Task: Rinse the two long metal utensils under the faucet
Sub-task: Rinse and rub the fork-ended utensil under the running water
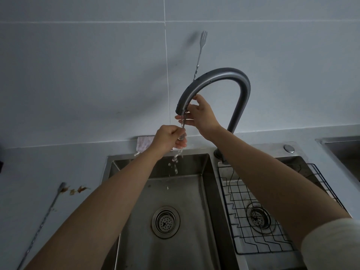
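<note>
Holding one long fork [199, 53] upright under the running faucet [220, 72], you grip its lower end in your left hand [167, 138] and pinch its shaft with your right hand [202, 114]. The second utensil [43, 219] lies on the grey counter [19, 178] left of the steel sink [206, 172]; a wire rack [253, 236] sits in the right basin.

dark grey faucet [224, 72], black wire rack [236, 252], pink-speckled white cloth [144, 143], silver sink [194, 195].

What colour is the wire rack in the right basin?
The wire rack is black; the head view shows it best.
</note>
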